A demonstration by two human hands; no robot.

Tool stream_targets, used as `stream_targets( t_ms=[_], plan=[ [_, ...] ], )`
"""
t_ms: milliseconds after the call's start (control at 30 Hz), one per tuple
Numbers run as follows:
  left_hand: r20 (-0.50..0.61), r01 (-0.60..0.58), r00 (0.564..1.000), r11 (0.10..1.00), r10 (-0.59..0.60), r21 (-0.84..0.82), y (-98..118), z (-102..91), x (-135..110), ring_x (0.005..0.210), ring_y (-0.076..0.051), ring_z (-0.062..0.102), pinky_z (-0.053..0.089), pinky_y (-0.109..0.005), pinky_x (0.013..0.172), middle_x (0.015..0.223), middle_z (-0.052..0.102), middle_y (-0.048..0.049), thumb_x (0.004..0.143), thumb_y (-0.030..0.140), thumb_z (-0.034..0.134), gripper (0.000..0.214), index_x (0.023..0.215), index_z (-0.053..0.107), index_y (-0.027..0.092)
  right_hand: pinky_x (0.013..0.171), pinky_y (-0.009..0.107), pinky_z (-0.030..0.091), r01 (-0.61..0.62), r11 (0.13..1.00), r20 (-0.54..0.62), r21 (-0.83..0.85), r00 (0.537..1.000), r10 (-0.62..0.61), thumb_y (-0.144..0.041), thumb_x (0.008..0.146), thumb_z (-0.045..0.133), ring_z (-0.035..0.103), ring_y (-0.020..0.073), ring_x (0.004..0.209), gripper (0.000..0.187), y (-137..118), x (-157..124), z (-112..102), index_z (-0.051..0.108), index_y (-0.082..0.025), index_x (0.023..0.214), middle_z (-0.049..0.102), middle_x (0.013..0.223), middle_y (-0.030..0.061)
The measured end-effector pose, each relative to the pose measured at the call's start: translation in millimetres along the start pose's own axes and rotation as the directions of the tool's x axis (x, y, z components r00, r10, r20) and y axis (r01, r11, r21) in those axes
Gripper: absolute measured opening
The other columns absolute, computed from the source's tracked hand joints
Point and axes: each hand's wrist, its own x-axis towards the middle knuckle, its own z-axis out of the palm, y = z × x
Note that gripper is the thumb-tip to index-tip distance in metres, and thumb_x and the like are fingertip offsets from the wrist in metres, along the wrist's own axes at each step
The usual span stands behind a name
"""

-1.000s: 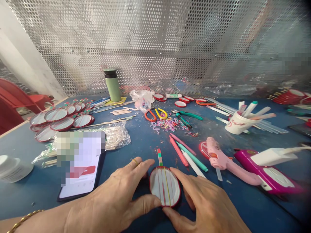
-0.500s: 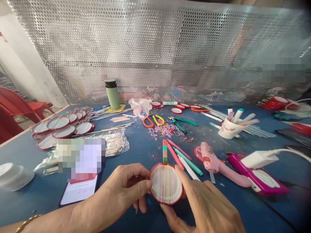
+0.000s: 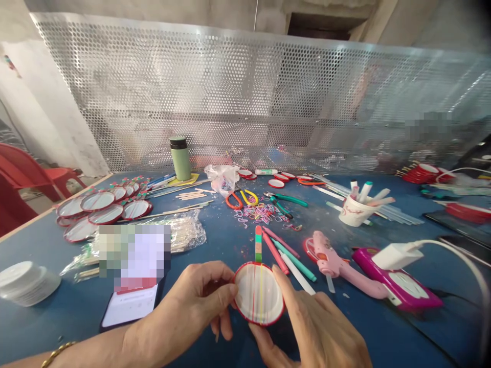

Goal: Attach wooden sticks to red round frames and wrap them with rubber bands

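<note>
Holding the round lid (image 3: 259, 294) between them, both hands sit low over the near edge of the table (image 3: 383, 337). The left hand (image 3: 192, 306) is closed on the lid's left rim with thumb against fingers. The right hand (image 3: 318, 332) grips the other side, forefinger laid along the right rim and thumb tucked under the lower edge. The lid faces up and slightly toward the camera, and it looks raised a little off the blue surface. A red and a yellow rubber band (image 3: 261, 291) run straight across its white face, and a striped stick (image 3: 258, 244) juts from its far rim. The step in hand looks like checking or settling the bands on the lid. Any further adjustment calls for a steady pinch on both rims so the bands do not slip sideways. Just left of the left hand lies a phone (image 3: 130, 306), and a stack of white lids (image 3: 26, 281) sits at the left edge. Beyond the lid lie markers (image 3: 291, 255), a pink glue gun (image 3: 337, 260) and a magenta power strip (image 3: 399, 281). Farther on are a pile of loose bands (image 3: 261, 212), a bag of sticks (image 3: 184, 232), a row of finished lids (image 3: 103, 204) and a paper cup (image 3: 353, 212). By the far edge a green flask (image 3: 180, 158) stands before a perforated metal screen (image 3: 245, 102).
</note>
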Motion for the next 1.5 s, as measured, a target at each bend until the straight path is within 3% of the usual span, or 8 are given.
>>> stream_targets(
  t_ms=[433, 600, 733, 833, 967, 1233, 1367, 1500],
  plan=[
    [0.006, 0.006, 1.000, 0.997, -0.005, -0.074, -0.6, 1.6, -0.4, 0.046, -0.012, 0.058, 0.046, -0.022, 0.049, 0.053, 0.063, -0.0023, 0.087, 0.045, 0.055, 0.033, 0.085, 0.060, 0.013, 0.059, 0.034, 0.052, 0.007, 0.999, -0.028, 0.038, 1.000, -0.006, -0.033, 0.089, 0.068, 0.067, 0.0185, 0.056, 0.075, -7.2, 4.1, -2.2, 0.035, -0.005, 0.150, 0.074, 0.079, 0.0069],
    [0.023, -0.009, 1.000, 0.992, 0.012, -0.125, 4.2, 3.2, -0.8, 0.046, -0.011, 0.058, 0.046, -0.021, 0.049, 0.056, 0.064, -0.0026, 0.089, 0.044, 0.055, 0.032, 0.078, 0.058, 0.014, 0.063, 0.032, 0.057, -0.112, 0.967, 0.054, 0.228, 0.993, 0.102, -0.047, 0.088, 0.065, 0.069, 0.0198, 0.064, 0.079, -2.1, -1.9, -9.2, 0.034, -0.011, 0.151, 0.074, 0.087, 0.0071],
    [0.056, 0.032, 0.998, 0.982, -0.022, -0.187, 6.5, 2.0, -2.5, 0.049, -0.012, 0.061, 0.047, -0.020, 0.050, 0.055, 0.062, -0.0007, 0.085, 0.044, 0.063, 0.032, 0.073, 0.059, 0.015, 0.077, 0.032, 0.059, -0.251, 0.894, 0.131, 0.371, 0.967, 0.217, -0.051, 0.086, 0.065, 0.071, 0.0252, 0.090, 0.076, 0.2, 7.3, -17.9, 0.039, -0.017, 0.149, 0.070, 0.113, 0.0116],
    [0.110, 0.093, 0.992, 0.964, -0.068, -0.250, 5.2, 0.2, -4.8, 0.050, -0.013, 0.062, 0.049, -0.022, 0.051, 0.063, 0.067, -0.0023, 0.078, 0.043, 0.071, 0.030, 0.079, 0.066, 0.014, 0.090, 0.036, 0.056, -0.243, 0.877, 0.196, 0.415, 0.965, 0.175, -0.051, 0.081, 0.071, 0.064, 0.0310, 0.112, 0.080, -4.2, 18.3, -21.7, 0.041, -0.018, 0.148, 0.064, 0.127, 0.0139],
    [0.191, 0.217, 0.968, 0.922, -0.161, -0.320, 5.9, 0.4, -9.7, 0.052, -0.014, 0.062, 0.050, -0.023, 0.051, 0.072, 0.072, -0.0051, 0.070, 0.043, 0.076, 0.035, 0.089, 0.073, 0.015, 0.097, 0.040, 0.052, -0.228, 0.856, 0.259, 0.464, 0.959, 0.115, -0.052, 0.076, 0.075, 0.059, 0.0332, 0.119, 0.087, -12.8, 24.5, -15.2, 0.038, -0.020, 0.147, 0.061, 0.131, 0.0143],
    [0.233, 0.178, 0.968, 0.907, -0.092, -0.382, 8.1, 1.9, -12.3, 0.060, -0.012, 0.063, 0.048, -0.020, 0.058, 0.073, 0.074, -0.0060, 0.072, 0.045, 0.075, 0.033, 0.087, 0.078, 0.016, 0.096, 0.039, 0.050, -0.204, 0.780, 0.244, 0.592, 0.967, 0.069, -0.049, 0.076, 0.076, 0.059, 0.0283, 0.115, 0.080, -22.2, 25.2, 3.5, 0.040, -0.017, 0.140, 0.060, 0.125, 0.0139],
    [0.256, 0.176, 0.963, 0.917, -0.085, -0.358, 7.4, 2.0, -12.7, 0.061, -0.012, 0.062, 0.048, -0.022, 0.061, 0.072, 0.072, -0.0048, 0.075, 0.038, 0.071, 0.025, 0.085, 0.077, 0.016, 0.095, 0.040, 0.049, -0.160, 0.825, 0.196, 0.543, 0.979, 0.061, -0.049, 0.075, 0.077, 0.062, 0.0278, 0.109, 0.076, -24.7, 27.5, 1.0, 0.045, -0.015, 0.135, 0.064, 0.119, 0.0125],
    [0.223, 0.119, 0.973, 0.953, -0.056, -0.277, 4.5, 2.2, -11.0, 0.060, -0.012, 0.060, 0.049, -0.024, 0.064, 0.067, 0.068, -0.0034, 0.074, 0.028, 0.069, 0.016, 0.071, 0.071, 0.013, 0.095, 0.045, 0.047, -0.105, 0.909, 0.074, 0.403, 0.994, 0.082, -0.039, 0.074, 0.075, 0.062, 0.0304, 0.107, 0.067, -21.1, 28.2, -2.0, 0.049, -0.013, 0.129, 0.066, 0.114, 0.0136]
  ],
)
